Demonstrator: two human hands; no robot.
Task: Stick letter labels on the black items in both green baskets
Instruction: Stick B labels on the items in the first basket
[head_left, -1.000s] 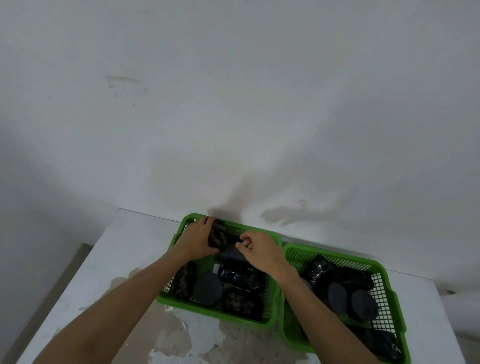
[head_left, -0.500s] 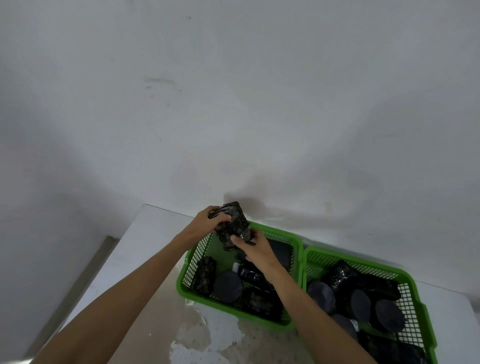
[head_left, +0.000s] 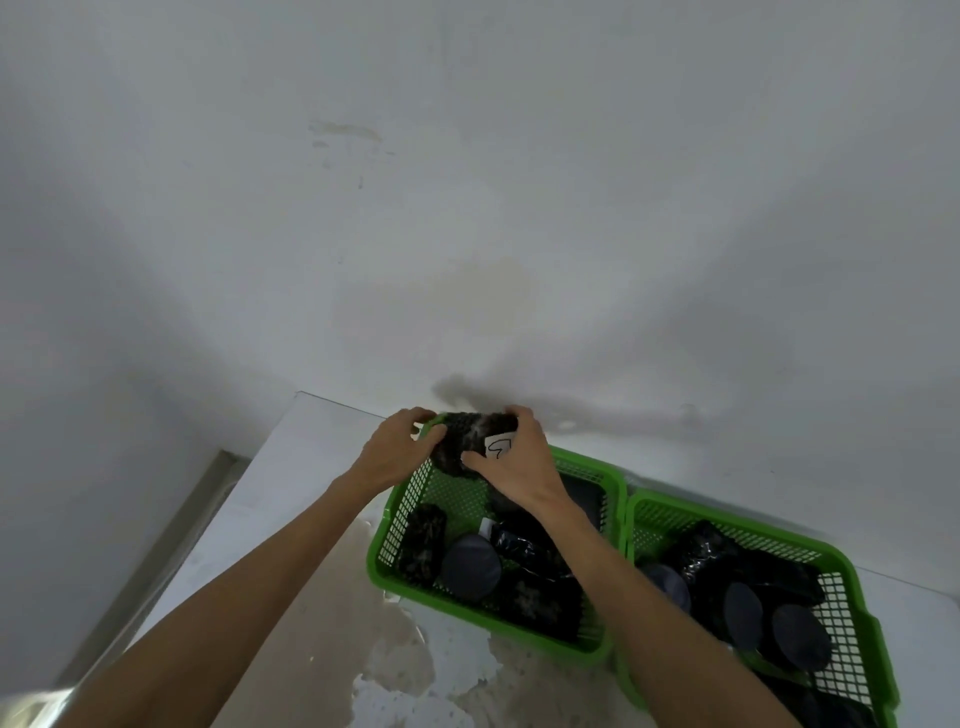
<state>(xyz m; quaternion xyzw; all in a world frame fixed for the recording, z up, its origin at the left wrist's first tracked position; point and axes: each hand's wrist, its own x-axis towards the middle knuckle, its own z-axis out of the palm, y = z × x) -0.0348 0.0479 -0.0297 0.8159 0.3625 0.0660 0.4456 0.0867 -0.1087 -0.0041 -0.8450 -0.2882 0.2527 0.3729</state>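
A rough black block (head_left: 466, 439) is held above the far left corner of the left green basket (head_left: 410, 499). My left hand (head_left: 397, 452) grips its left end and my right hand (head_left: 511, 462) grips its right end. A small white label with a handwritten mark (head_left: 500, 447) sits on the block by my right thumb. Inside the left basket lie another rough black block (head_left: 425, 540), a dark round disc (head_left: 471, 567) and shiny black wrapped items (head_left: 519, 545). The right green basket (head_left: 841, 592) holds several dark discs (head_left: 800, 636) and black wrapped items.
Both baskets stand side by side on a white table with a stained, peeling surface (head_left: 332, 644), close to a pale wall (head_left: 467, 234). A metal strip (head_left: 156, 561) runs along the table's left side.
Both hands lifted the black block out of the left basket and turned it. The white label now shows on its right end. The camera view shifted.
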